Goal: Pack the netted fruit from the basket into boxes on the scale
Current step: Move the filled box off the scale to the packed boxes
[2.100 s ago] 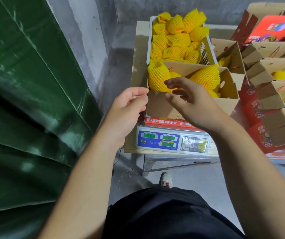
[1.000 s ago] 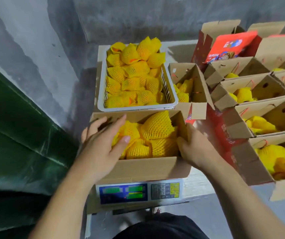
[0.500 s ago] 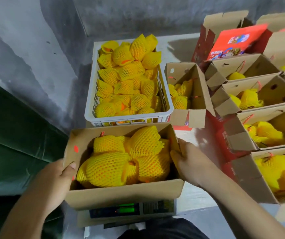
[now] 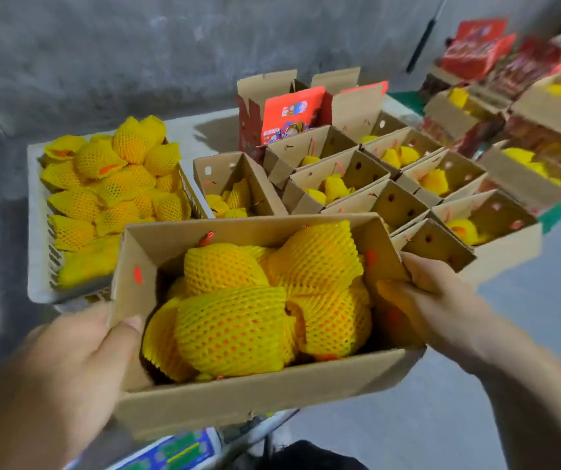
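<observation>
Your left hand (image 4: 69,364) and right hand (image 4: 441,307) hold the cardboard box (image 4: 255,401) by its two short ends, fingers curled around the walls, and it is full of netted fruit (image 4: 235,330). The scale (image 4: 174,452) shows just below the box at the near edge. The white basket (image 4: 37,266) with more fruit stands on the bench (image 4: 211,123) at far left, and the open boxes (image 4: 374,198) are at far right.

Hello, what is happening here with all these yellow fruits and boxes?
A person is packing netted fruit into cardboard boxes. The left hand and right hand grip the two ends of a full box, holding it above the scale. Behind it, the white basket holds more netted fruit. To the right stand rows of open boxes, each with some fruit inside.
</observation>
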A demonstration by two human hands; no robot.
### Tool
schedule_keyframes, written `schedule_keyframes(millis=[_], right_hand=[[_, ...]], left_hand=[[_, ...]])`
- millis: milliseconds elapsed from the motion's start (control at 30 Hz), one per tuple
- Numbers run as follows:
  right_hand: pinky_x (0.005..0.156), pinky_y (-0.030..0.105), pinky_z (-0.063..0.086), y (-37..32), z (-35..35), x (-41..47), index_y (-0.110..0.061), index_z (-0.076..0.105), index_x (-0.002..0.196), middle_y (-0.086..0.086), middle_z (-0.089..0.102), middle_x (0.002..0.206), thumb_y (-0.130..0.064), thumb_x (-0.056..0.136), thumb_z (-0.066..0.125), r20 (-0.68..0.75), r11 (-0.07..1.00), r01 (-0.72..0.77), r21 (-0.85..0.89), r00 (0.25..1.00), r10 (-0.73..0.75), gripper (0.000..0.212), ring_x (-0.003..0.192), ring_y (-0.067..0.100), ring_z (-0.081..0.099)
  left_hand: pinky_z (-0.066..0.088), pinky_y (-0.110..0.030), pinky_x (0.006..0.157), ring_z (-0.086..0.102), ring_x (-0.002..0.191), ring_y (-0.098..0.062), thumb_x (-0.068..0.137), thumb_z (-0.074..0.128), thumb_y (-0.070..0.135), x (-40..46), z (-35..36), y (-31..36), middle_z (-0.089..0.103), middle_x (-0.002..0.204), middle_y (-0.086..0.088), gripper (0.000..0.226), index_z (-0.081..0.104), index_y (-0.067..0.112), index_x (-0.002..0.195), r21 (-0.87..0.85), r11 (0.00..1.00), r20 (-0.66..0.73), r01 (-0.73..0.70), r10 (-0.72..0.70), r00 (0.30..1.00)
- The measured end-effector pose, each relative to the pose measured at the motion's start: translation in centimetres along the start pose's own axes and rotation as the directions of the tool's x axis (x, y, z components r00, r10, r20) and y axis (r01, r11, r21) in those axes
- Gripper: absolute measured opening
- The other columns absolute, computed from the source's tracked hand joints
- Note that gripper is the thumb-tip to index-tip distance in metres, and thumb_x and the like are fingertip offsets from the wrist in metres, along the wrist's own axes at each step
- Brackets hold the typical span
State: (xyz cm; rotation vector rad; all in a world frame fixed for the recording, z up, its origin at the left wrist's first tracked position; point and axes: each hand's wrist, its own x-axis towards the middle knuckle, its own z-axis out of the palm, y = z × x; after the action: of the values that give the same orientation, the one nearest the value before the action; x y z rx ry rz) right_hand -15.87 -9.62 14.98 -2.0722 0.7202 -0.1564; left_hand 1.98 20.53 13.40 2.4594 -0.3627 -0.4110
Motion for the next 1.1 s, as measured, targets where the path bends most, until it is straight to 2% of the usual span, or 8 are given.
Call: schedule_keyframes(millis=[67, 300, 400, 567, 667, 833, 933, 1100], right_hand=[[0.083, 0.043, 0.062, 1.1, -2.9, -1.9, -0.036, 0.071, 0.104, -0.014, 0.075, 0.098, -0.020, 0.106, 0.056, -0.090, 0.998, -0.057, 0.016, 0.994, 0.058, 0.022, 0.094, 0.014, 0.071], [0.087, 0.045, 0.063, 7.3, -12.1, -5.1, -0.029, 0.070, 0.105, -0.012, 0.076, 0.096, -0.011, 0.105, 0.055, -0.307, 0.967, -0.210, 0.143, 0.920, 0.245, 0.023, 0.098, 0.018, 0.073], [0.078, 0.033, 0.061, 10.2, -16.1, -4.9, -0.032, 0.071, 0.098, -0.018, 0.076, 0.093, -0.008, 0.105, 0.054, -0.337, 0.962, -0.198, 0.187, 0.907, 0.252, 0.031, 0.092, 0.015, 0.074], [0.086, 0.048, 0.061, 16.5, -24.4, -3.2, -0.026, 0.072, 0.101, -0.008, 0.076, 0.093, -0.008, 0.104, 0.055, -0.363, 0.965, -0.199, 0.171, 0.898, 0.250, 0.025, 0.094, 0.021, 0.073], [0.082, 0.044, 0.060, 20.2, -30.3, -2.6, -0.028, 0.073, 0.101, -0.009, 0.077, 0.093, -0.007, 0.104, 0.056, -0.364, 0.963, -0.185, 0.195, 0.898, 0.246, 0.028, 0.087, 0.014, 0.074], [0.077, 0.038, 0.054, 26.3, -39.2, -2.2, -0.033, 0.077, 0.098, -0.008, 0.079, 0.096, -0.003, 0.102, 0.056, -0.379, 0.948, -0.184, 0.261, 0.883, 0.276, 0.037, 0.085, 0.009, 0.075], [0.078, 0.043, 0.057, 29.4, -43.5, -1.3, -0.033, 0.077, 0.101, -0.002, 0.080, 0.095, -0.004, 0.102, 0.057, -0.393, 0.936, -0.222, 0.275, 0.862, 0.320, 0.035, 0.086, 0.017, 0.076], [0.061, 0.027, 0.057, 32.4, -49.2, 1.8, -0.037, 0.077, 0.098, 0.001, 0.079, 0.089, -0.008, 0.101, 0.058, -0.409, 0.929, -0.213, 0.301, 0.852, 0.328, 0.035, 0.076, 0.018, 0.077]], left_hand=[[0.041, -0.034, 0.061, 0.067, 0.072, -0.030, 0.103, 0.059, 0.029, 0.3, 1.3, 1.8, 0.072, 0.068, -0.004, 0.026, 0.072, 0.015, 0.085, -0.003, 0.994, 0.030, -0.112, 0.112, 0.993], [0.051, -0.046, 0.065, 0.062, 0.061, -0.028, 0.093, 0.046, 0.050, 0.1, 6.0, 13.9, 0.064, 0.060, -0.007, 0.042, 0.065, 0.019, 0.072, 0.066, 0.919, 0.131, -0.389, 0.378, 0.916], [0.047, -0.041, 0.058, 0.060, 0.055, -0.026, 0.093, 0.048, 0.048, 0.8, 9.6, 18.6, 0.059, 0.053, -0.004, 0.043, 0.060, 0.019, 0.064, 0.069, 0.905, 0.117, -0.420, 0.410, 0.904], [0.052, -0.049, 0.064, 0.060, 0.057, -0.030, 0.096, 0.051, 0.052, 1.6, 17.0, 26.6, 0.059, 0.055, -0.007, 0.038, 0.061, 0.026, 0.071, 0.067, 0.886, 0.146, -0.458, 0.446, 0.883], [0.047, -0.041, 0.061, 0.061, 0.058, -0.024, 0.095, 0.046, 0.054, 1.0, 21.8, 31.9, 0.063, 0.059, 0.003, 0.025, 0.061, 0.039, 0.081, 0.062, 0.885, 0.206, -0.462, 0.442, 0.873], [0.052, -0.041, 0.073, 0.066, 0.071, -0.021, 0.100, 0.048, 0.047, 0.6, 29.8, 39.7, 0.068, 0.068, -0.002, 0.038, 0.063, 0.020, 0.079, 0.003, 0.902, 0.273, -0.431, 0.414, 0.868], [0.044, -0.036, 0.063, 0.061, 0.067, -0.018, 0.103, 0.051, 0.041, 0.9, 33.5, 43.9, 0.059, 0.059, 0.007, 0.037, 0.057, 0.020, 0.073, -0.021, 0.906, 0.308, -0.423, 0.408, 0.859], [0.048, -0.042, 0.069, 0.062, 0.069, -0.024, 0.102, 0.047, 0.048, 3.9, 36.7, 50.9, 0.060, 0.061, 0.004, 0.033, 0.062, 0.033, 0.077, -0.041, 0.903, 0.349, -0.428, 0.414, 0.841]])
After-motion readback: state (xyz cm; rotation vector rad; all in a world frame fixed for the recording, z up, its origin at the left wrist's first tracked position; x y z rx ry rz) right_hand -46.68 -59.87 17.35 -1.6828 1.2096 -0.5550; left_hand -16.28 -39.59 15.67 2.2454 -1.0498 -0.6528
